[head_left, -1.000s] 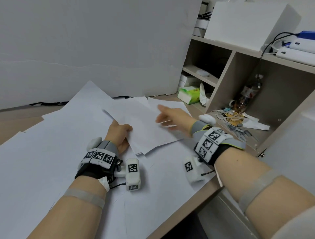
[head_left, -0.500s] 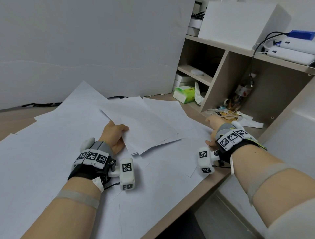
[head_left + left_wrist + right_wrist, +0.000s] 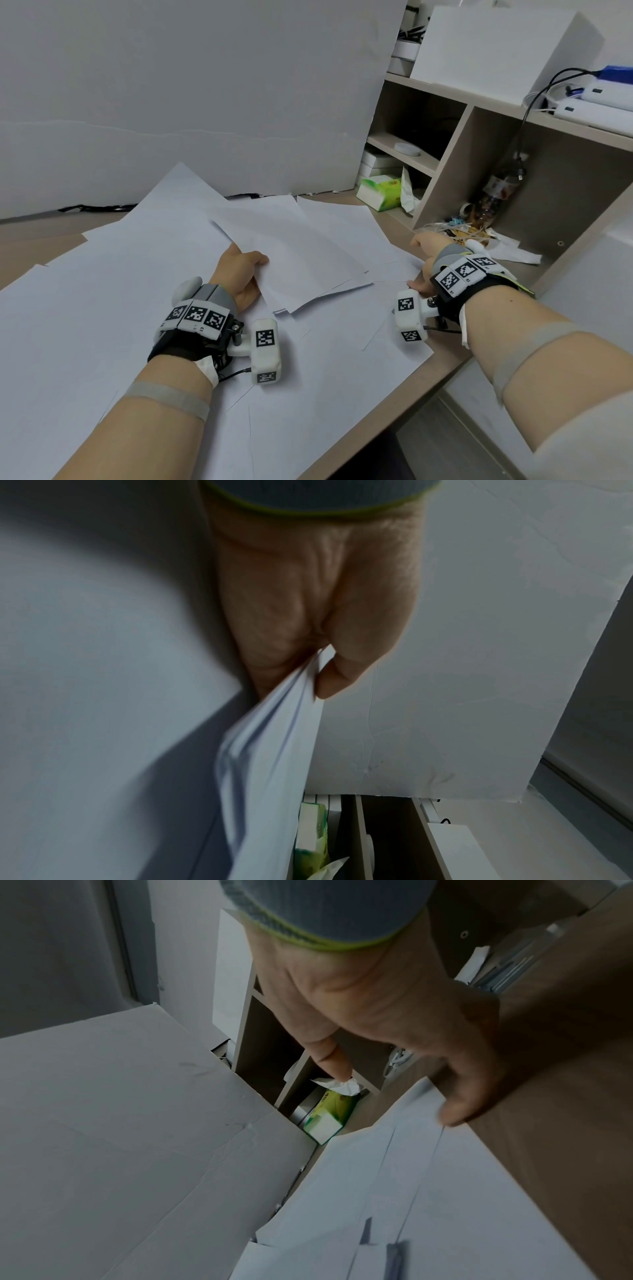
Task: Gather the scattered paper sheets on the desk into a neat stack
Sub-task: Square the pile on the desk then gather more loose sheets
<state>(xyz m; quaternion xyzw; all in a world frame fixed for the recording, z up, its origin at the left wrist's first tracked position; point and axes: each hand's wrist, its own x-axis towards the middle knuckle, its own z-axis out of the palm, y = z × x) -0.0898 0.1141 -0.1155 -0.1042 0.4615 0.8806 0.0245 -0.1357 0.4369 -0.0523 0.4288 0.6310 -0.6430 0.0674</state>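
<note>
The left hand (image 3: pixel 241 274) pinches a gathered paper bundle (image 3: pixel 301 260) at centre; the right hand (image 3: pixel 424 260), fingers loose, touches a loose sheet (image 3: pixel 394 270) at 3 o'clock. Dragging carelessly could crease it or push it off the worktop (image 3: pixel 455 363).

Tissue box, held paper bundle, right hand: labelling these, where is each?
tissue box (image 3: pixel 380 192), head view, green side.
held paper bundle (image 3: pixel 308 263), head view, top sheet.
right hand (image 3: pixel 394 1010), right wrist view, palm.

Hidden fingers, cropped sheets

The left hand (image 3: pixel 239 270) has its fingers under the held stack (image 3: pixel 301 260); large sheets (image 3: pixel 85 325) run off the left edge.
</note>
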